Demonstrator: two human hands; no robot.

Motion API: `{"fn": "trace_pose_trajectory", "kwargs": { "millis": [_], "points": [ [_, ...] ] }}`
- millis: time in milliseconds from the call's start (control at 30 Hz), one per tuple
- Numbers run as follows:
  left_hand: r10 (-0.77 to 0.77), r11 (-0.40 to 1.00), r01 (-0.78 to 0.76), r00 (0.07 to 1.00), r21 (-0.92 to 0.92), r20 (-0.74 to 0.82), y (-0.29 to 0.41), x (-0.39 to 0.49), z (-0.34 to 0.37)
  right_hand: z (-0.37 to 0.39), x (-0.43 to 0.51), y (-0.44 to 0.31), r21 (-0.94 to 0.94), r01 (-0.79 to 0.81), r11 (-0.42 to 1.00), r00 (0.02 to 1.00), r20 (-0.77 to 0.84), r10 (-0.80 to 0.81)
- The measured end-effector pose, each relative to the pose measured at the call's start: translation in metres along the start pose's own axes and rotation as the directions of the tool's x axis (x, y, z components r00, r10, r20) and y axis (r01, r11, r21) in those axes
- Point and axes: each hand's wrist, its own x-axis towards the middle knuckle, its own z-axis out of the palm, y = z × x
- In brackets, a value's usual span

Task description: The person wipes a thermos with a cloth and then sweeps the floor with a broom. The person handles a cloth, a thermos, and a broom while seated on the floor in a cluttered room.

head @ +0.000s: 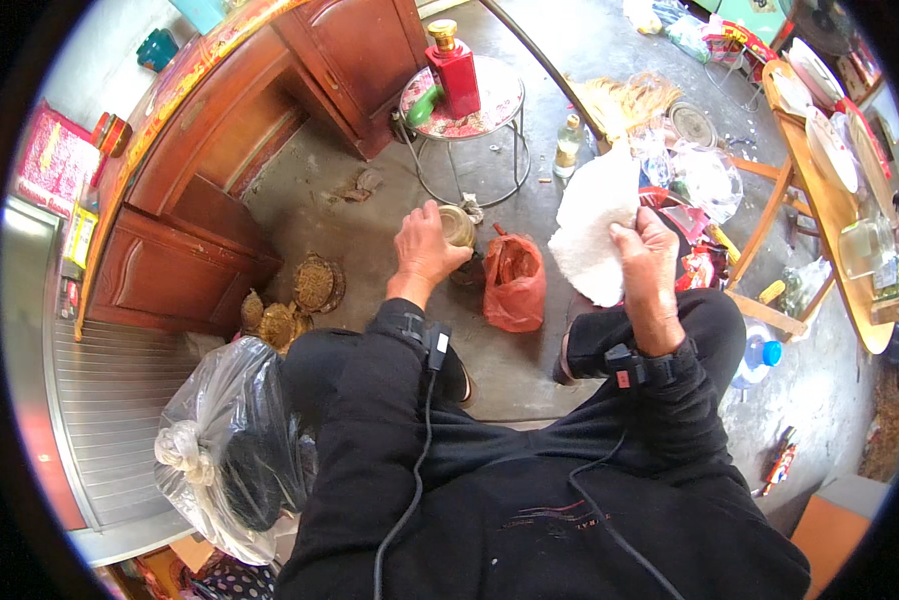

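Observation:
My left hand (424, 247) has its fingers and thumb around the top of a round, pale, jar-like container (457, 227) low in front of me. Part of the container is hidden by the hand. A white piece of soft sheet, perhaps cloth or paper (598, 225), hangs from my right hand (648, 244), pinched at its right edge between thumb and fingers. On the floor between the two hands stands a red plastic bag (514, 289), its mouth gaping, with reddish contents that I cannot make out.
Ahead, a round stool (487, 124) bears a red bottle (457, 75) with a gold cap and a green object (424, 106). A clear bottle (568, 146) stands beside it. Wooden cabinets (186, 262) line the left, near a tied plastic bag (232, 450). Clutter surrounds a wooden folding table (832, 202) at right.

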Motion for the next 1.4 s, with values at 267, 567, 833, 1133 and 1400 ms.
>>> {"fn": "trace_pose_trajectory", "kwargs": {
  "millis": [267,567,833,1133,1400],
  "points": [
    [-0.073,0.966,-0.006,0.953,-0.26,-0.294,0.018,-0.02,0.034,0.069,0.012,0.034,-0.615,0.333,0.715,0.933,0.104,-0.345],
    [-0.236,0.72,0.056,0.957,-0.691,-0.169,-0.005,0.001,0.065,0.178,0.044,0.082,-0.426,0.843,0.328,0.519,0.805,-0.288],
    [-0.242,0.854,0.016,0.897,-0.521,-0.369,0.008,0.009,0.072,0.196,0.075,0.104,-0.616,0.741,0.267,0.671,0.676,-0.304],
    [-0.23,0.763,-0.086,0.89,-0.64,-0.394,0.003,0.008,0.07,0.176,0.063,0.1,-0.548,0.783,0.295,0.614,0.757,-0.223],
    [-0.153,0.857,-0.13,0.86,-0.499,-0.487,0.028,0.001,0.076,0.15,0.096,0.073,-0.71,0.669,0.22,0.739,0.667,-0.093]
  ]
}}
